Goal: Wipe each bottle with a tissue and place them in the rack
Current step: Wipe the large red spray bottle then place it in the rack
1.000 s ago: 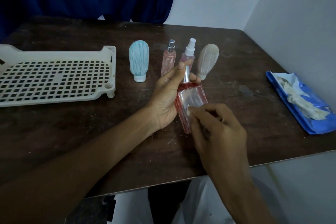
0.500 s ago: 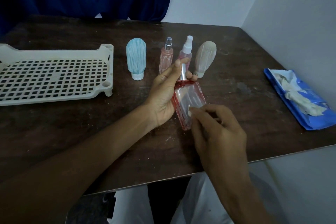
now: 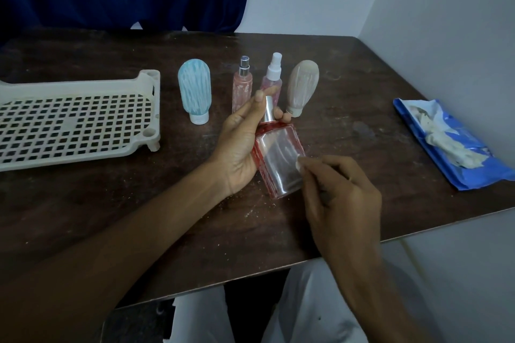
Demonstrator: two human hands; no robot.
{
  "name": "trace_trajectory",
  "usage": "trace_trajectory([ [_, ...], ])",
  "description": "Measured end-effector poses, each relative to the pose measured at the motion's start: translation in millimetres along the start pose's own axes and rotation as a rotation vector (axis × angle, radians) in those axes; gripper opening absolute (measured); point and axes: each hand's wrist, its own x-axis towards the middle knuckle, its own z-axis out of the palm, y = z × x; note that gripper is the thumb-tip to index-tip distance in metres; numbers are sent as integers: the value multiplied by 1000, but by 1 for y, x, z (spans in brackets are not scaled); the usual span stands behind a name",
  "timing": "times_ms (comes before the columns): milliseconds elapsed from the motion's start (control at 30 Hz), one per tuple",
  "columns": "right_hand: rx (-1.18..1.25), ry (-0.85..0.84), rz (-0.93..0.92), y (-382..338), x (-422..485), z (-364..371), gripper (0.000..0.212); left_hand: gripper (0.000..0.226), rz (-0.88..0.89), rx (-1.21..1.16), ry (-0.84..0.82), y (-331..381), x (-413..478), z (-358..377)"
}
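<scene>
Wiping the square bottle (image 3: pixel 278 161), gripped by the left hand (image 3: pixel 239 147) just above the table, right hand (image 3: pixel 340 189) pinching a small tissue (image 3: pixel 298 160) against its front face: suggest full-length strokes, turning to each face, before moving it to the rack (image 3: pixel 78 120).

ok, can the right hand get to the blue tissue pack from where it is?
Probably yes. The right hand pinches a tissue against the square bottle, and only bare table lies between it and the blue tissue pack to its right. Its fingers are busy with that tissue, though.
</scene>
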Motion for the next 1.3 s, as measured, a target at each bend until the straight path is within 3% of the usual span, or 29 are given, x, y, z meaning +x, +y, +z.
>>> trace_trajectory([
  [133,42,-42,-64,-8,-14,-5,22,37,17,4,-8,0,0,0],
  [433,40,-35,161,14,16,0,17,35,25,3,-45,0,-2,3],
  [700,156,-12,-12,-8,-2,-2,21,37,36,47,-42,1,-1,4],
  [1000,167,10,149,12,11,-4,17,34,73,92,-115,4,-8,8],
  [1300,319,26,218,4,-5,-4,25,38,275,412,-321,18,-13,18],
])
